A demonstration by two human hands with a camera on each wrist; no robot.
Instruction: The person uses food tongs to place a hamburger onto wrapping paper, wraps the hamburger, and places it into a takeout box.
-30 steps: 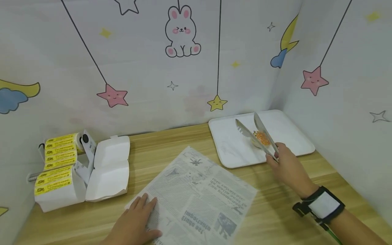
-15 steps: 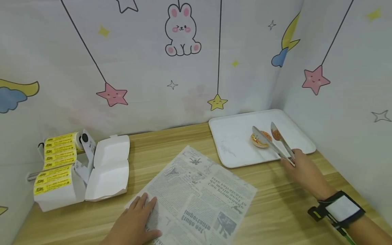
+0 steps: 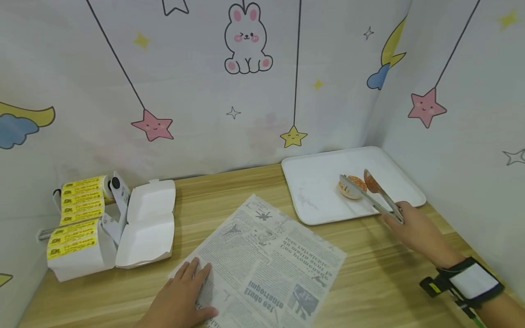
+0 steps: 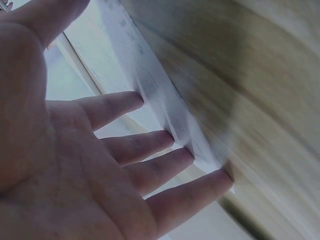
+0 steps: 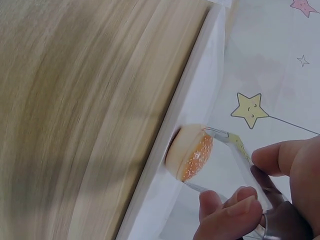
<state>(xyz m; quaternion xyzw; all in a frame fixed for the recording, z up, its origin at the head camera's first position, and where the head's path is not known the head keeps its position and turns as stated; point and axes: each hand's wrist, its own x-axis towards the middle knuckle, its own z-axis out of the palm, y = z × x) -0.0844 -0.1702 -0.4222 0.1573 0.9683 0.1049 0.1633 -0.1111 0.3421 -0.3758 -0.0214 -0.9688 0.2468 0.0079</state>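
Observation:
My left hand (image 3: 178,291) lies with its fingers spread on the left edge of a newspaper-print sheet of wrapping paper (image 3: 266,259); the left wrist view shows its fingertips at the paper's edge. The right hand (image 3: 422,237) grips a pair of metal tongs (image 3: 382,208) between thumb and fingers. The tongs' arms are spread, reaching over a white tray (image 3: 311,182). On the tray sits a small sesame-topped burger (image 3: 360,182). One tong tip overlaps it in the head view. From the right wrist, the tips appear at two sides of the burger (image 5: 198,157).
An open white takeaway box (image 3: 149,223) stands at the left. Beside it is a dispenser holding a roll of yellow labels (image 3: 82,196). A patterned wall sheet (image 3: 197,82) closes off the back and right behind the wooden table (image 3: 221,200).
My right hand has drawn the tongs back and to the right, so their tips reach less far over the tray. The left hand and the paper have stayed in place.

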